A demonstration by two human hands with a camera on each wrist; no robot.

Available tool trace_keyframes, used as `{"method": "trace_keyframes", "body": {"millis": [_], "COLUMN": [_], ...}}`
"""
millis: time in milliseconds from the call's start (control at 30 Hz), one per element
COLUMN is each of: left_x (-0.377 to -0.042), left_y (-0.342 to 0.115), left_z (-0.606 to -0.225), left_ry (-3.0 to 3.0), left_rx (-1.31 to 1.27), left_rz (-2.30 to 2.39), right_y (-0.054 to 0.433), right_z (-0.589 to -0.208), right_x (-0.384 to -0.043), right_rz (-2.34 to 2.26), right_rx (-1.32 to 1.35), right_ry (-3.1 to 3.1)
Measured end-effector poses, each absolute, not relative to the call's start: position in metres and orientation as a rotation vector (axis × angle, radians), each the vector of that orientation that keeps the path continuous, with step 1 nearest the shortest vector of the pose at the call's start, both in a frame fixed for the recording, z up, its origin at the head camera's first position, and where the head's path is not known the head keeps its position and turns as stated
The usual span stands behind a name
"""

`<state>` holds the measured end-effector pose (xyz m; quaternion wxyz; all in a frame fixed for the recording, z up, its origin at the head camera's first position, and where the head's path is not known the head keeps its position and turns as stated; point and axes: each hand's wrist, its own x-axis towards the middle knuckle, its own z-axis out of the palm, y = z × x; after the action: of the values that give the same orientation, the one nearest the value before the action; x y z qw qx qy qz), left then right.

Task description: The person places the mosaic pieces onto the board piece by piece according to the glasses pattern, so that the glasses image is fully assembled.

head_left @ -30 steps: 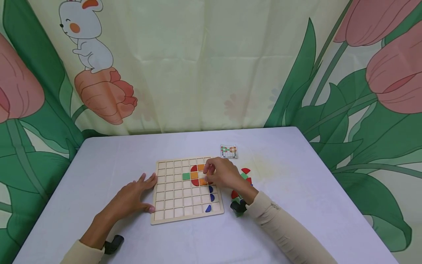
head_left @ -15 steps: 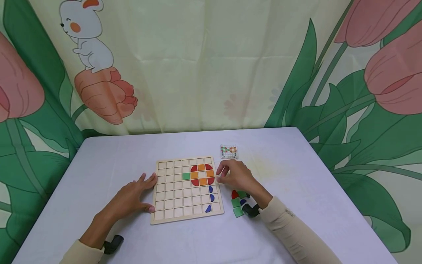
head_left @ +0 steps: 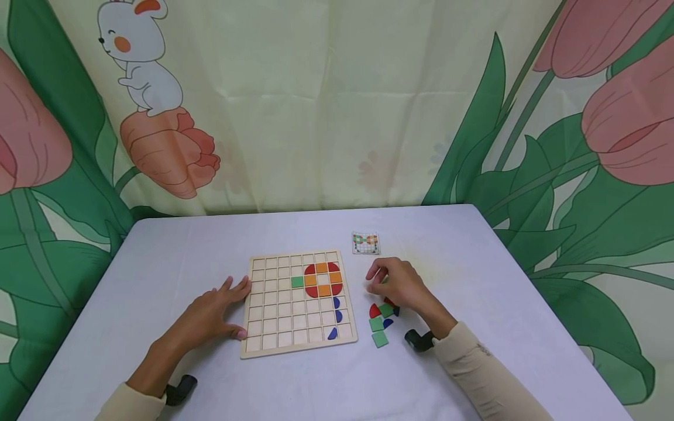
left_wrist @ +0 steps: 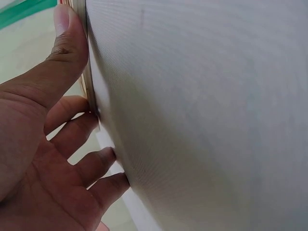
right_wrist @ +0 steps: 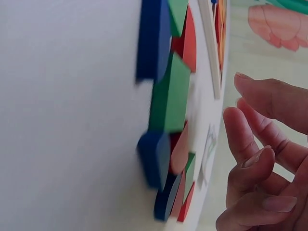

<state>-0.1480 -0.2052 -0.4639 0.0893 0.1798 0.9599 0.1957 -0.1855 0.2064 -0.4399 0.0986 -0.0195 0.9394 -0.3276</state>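
A wooden grid board (head_left: 271,324) lies on the table. On it, red quarter rounds (head_left: 310,291) and orange squares (head_left: 322,267) form a ring, with a green square (head_left: 297,282) to its left and several blue pieces (head_left: 339,316) below. My left hand (head_left: 213,313) rests at the board's left edge, fingers spread, thumb at the lower corner. To the right of the board, my right hand (head_left: 397,283) is above the loose pieces, partly covering them. In the right wrist view its thumb and fingers (right_wrist: 232,127) are apart, with nothing between them. Green blocks (right_wrist: 171,96) and blue ones (right_wrist: 154,159) lie beside it.
A small pattern card (head_left: 365,242) lies behind the board's right corner. Loose green squares (head_left: 380,339), a red piece (head_left: 374,311) and a blue piece (head_left: 387,323) lie right of the board. A printed curtain (head_left: 289,117) hangs behind the white-clothed table (head_left: 484,280).
My right hand has moved right, off the ring on the board and over to the loose pieces. The ring's right side now shows fully. My left hand has stayed put.
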Motion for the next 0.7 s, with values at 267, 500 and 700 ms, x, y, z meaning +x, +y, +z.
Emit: {"method": "trace_keyframes", "body": {"millis": [267,500,700], "left_x": [-0.147,-0.147,-0.146], "left_y": [-0.205,-0.204,-0.204], "left_z": [-0.463,-0.462,-0.462], "left_ry": [2.861,2.864,2.866], "left_rx": [0.549,0.550,0.557], "left_rz": [0.586,0.586,0.589], "right_y": [0.227,0.240,0.247], "right_z": [-0.445,-0.449,-0.449], "right_x": [-0.186,-0.187,-0.185], "right_rz": [-0.953,-0.957,-0.960], "right_rx": [-0.031,-0.011,-0.003], "right_ry": [2.810,2.823,2.844]}}
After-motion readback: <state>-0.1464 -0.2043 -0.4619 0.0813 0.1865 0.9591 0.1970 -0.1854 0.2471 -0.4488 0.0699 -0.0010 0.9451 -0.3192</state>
